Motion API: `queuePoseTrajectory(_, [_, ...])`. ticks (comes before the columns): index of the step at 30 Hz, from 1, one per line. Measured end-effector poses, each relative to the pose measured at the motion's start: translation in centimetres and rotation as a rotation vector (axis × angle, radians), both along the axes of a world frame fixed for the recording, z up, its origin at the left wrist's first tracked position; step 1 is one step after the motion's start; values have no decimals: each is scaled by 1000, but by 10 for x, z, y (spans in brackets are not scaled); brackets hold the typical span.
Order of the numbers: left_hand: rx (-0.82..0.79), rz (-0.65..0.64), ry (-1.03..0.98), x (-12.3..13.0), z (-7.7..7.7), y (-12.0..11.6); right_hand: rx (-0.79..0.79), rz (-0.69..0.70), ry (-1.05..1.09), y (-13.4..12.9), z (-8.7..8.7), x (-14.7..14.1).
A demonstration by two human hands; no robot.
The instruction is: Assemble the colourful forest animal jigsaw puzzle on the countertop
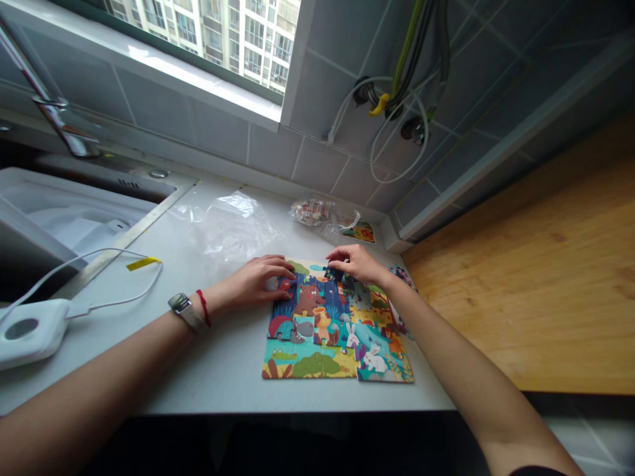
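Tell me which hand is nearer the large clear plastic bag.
Left. The left hand is at the left edge of the puzzle, close to the near side of the bag; the right hand is farther off, to the bag's right, pinching a dark piece.

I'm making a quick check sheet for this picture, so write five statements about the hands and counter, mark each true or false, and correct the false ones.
1. The right hand holds a dark puzzle piece. True.
2. The watch is on the right wrist. False: the watch is on the left wrist.
3. The left hand is at the puzzle. True.
4. The clear plastic bag lies in the sink. False: the bag lies on the counter.
5. The bracelet is red. True.
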State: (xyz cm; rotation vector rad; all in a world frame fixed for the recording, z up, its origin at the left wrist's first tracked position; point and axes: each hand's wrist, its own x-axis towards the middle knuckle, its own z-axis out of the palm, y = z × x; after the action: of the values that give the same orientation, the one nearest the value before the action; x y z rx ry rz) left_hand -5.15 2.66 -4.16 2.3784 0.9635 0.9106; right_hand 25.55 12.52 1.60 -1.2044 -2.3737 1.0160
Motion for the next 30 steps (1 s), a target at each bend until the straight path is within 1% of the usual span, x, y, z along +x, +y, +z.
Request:
queuePoseTrajectory(4, [-2,-5,19,-1,1,0,-27,73,-23,10,-1,-7])
queuePoseTrajectory(9, [-3,-5,38,0,3,-1,-50,253,-100,20,8,-14])
queuePoseTrajectory(12, [-5,-1,34,1,4,-1,-45,346,-165,24,11,-25])
queuePoseTrajectory(15, [-11,-7,23,1,4,-1,-106,399,-196,26,12,-38])
queuePoseTrajectory(18, [-11,-12,24,0,4,-1,-154,386,-188,27,11,-48])
queuePoseTrajectory(22, [-10,-15,21,1,5,-2,-87,330,-205,28,10,-50])
queuePoseTrajectory(26, [-2,-10,8,1,6,-2,-209,287,-137,30,12,-45])
queuePoseTrajectory(30, [-4,-16,4,0,5,-1,-264,148,-12,30,18,-37])
